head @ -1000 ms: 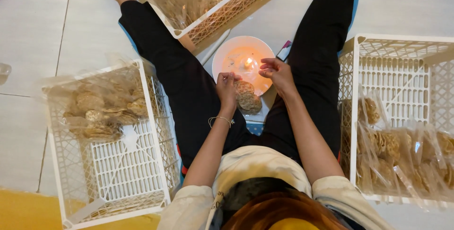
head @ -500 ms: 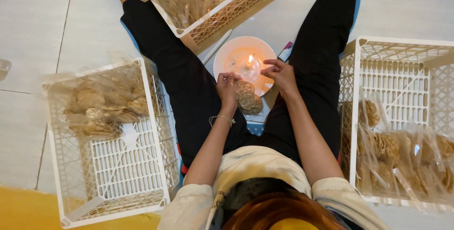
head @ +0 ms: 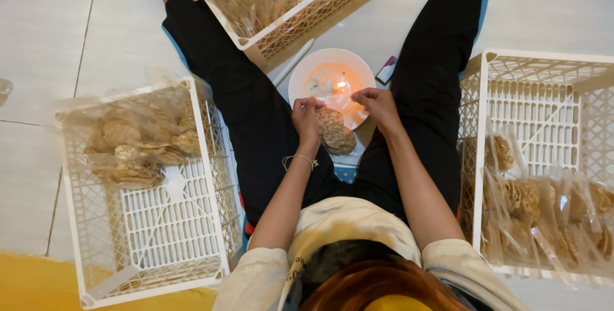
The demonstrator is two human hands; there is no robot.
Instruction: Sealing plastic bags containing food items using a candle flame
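Left crate (head: 150, 221): white lattice, on the floor beside the left leg; clear bags of round crackers piled in its far half.
Far crate (head: 300, 20): tilted, between the legs at top; loose crackers under plastic.
Left hand (head: 307, 119): fingers pinched shut on the left end of the bag's mouth, knuckles up.
Bag (head: 334, 130): small clear bag of round brown crackers, hanging between the two hands, over the plate's near edge; its top edge sits close to the flame.
Plate (head: 313, 80): white, on the floor between the knees, holding a lit candle (head: 338, 85).
Right hand (head: 377, 103): closed, fingertips nipping the right end of the bag's mouth, just beside the flame.
Right crate (head: 537, 93): white, beside the right leg; closed bags of crackers stacked in its near half.
Technique (judgement): keep the plastic edge taut and level between both pinches, pass it evenly by the flame rather than dwelling, fingertips clear of the heat; slack film would likely pucker or burn through.
Risk (judgement): crackers pressing on the mouth could leave a gap.
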